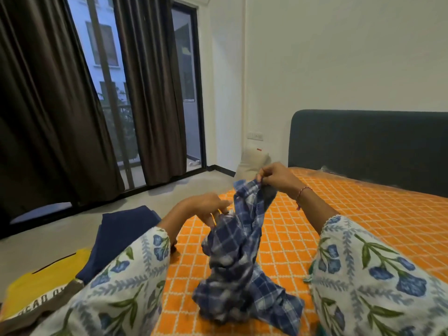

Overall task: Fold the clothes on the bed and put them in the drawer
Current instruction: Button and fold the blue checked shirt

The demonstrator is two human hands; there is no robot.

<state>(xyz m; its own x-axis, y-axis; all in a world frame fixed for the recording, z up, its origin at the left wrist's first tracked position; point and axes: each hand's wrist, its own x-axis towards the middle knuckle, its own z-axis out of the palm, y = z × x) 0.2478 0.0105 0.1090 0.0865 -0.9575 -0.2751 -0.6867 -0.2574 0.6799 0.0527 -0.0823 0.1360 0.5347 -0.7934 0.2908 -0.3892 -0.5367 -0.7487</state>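
A: Nearest the lens: two floral-print sleeves (368, 275). Between them, the blue plaid garment (238, 260), crumpled; lower part lies bunched on the bed (363, 214), which has an orange checked cover.

B: Hand states?

A: Right hand (278, 178) pinches the garment's upper edge, raised above the bed. Left hand (206, 207), lower, has fingers curled into the cloth; blurred, exact grip unclear.

B: Other items?

A: Left edge of the bed: dark blue folded cloth (121, 234), beside it a yellow garment (43, 287). Dark headboard (368, 146) behind.
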